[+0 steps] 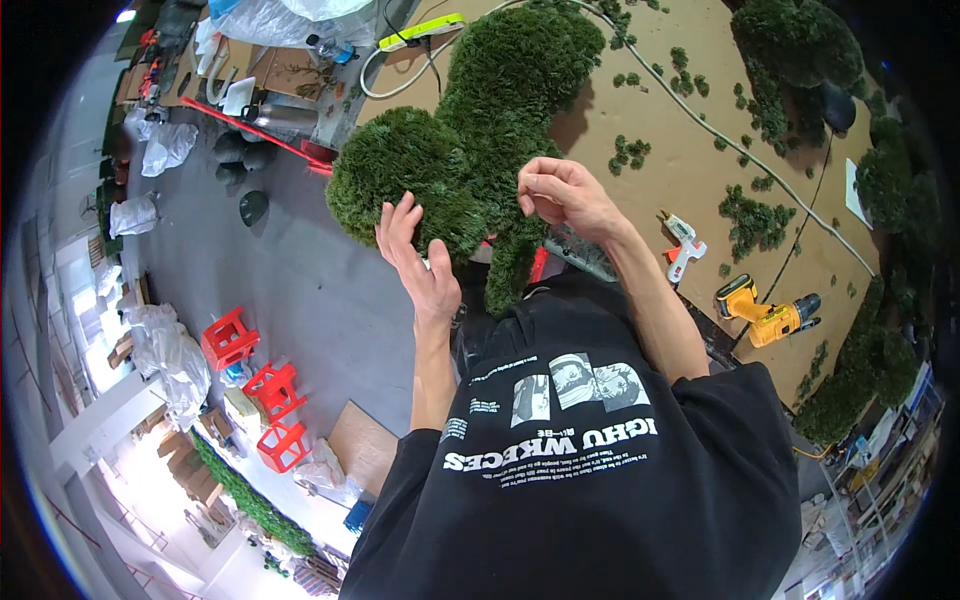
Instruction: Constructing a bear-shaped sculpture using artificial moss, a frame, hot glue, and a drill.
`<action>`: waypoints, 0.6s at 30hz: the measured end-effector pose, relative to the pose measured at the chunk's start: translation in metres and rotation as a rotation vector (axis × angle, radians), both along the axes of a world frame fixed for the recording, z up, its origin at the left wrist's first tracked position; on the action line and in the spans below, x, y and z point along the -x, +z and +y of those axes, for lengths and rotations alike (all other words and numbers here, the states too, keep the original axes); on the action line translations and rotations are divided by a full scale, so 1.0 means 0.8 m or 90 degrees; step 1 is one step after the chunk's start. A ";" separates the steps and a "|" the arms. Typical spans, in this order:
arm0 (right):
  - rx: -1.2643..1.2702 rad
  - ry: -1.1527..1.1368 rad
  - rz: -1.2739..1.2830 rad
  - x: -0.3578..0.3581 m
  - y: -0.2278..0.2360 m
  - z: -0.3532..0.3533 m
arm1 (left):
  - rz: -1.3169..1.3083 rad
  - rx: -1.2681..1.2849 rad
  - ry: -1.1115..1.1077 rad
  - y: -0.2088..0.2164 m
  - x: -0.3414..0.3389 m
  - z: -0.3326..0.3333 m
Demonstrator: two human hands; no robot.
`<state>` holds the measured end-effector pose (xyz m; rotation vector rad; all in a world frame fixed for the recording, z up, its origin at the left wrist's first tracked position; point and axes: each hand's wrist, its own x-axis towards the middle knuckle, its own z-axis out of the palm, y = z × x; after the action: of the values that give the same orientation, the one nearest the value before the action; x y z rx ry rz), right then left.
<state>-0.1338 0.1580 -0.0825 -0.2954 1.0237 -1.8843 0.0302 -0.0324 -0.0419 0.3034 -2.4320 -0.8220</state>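
Note:
A large figure covered in green artificial foliage (520,80), with a rounded head-like end and a narrow limb-like part, lies over the table's near edge in front of me. My left hand (422,268) is open, its spread fingers resting against the near side of the rounded end. To the right of the figure's body, my right hand (572,200) is curled with thumb and fingertips drawn together, close to the foliage. Whatever those fingertips may pinch is too small to make out.
On the brown board-covered table (700,130) lie a hot glue gun (683,247), a yellow cordless drill (768,312), a pale cable and scattered foliage sprigs (755,218). A lime-green power strip (424,31) is at the back. Red stools (272,390) stand on the floor at left.

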 end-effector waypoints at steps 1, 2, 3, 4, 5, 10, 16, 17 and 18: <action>0.021 -0.007 -0.029 -0.001 -0.006 -0.002 | -0.019 0.009 -0.012 0.000 -0.004 0.005; 0.042 -0.016 -0.058 0.000 -0.011 -0.002 | -0.018 0.006 -0.018 -0.001 -0.006 0.012; 0.040 -0.016 -0.060 0.003 -0.016 0.001 | -0.035 0.030 -0.028 -0.002 -0.008 0.020; 0.036 -0.019 -0.059 0.002 -0.017 0.004 | -0.052 0.055 -0.036 -0.003 -0.009 0.029; 0.016 -0.016 -0.050 0.002 -0.017 0.006 | -0.060 0.044 -0.042 -0.003 -0.012 0.036; 0.050 -0.026 -0.039 -0.013 0.018 0.039 | -0.134 0.098 -0.109 -0.004 -0.027 0.071; 0.160 -0.080 0.005 -0.043 0.076 0.064 | -0.187 0.042 -0.225 0.022 -0.038 0.101; 0.153 -0.078 0.014 -0.051 0.081 0.065 | -0.164 -0.041 -0.225 0.031 -0.041 0.098; 0.146 -0.075 0.024 -0.058 0.085 0.066 | -0.140 -0.123 -0.226 0.041 -0.042 0.098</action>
<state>-0.0870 0.2106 -0.0142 -0.4120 0.8665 -2.1148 0.0638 0.0462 -0.0092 0.0320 -2.6579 -1.2400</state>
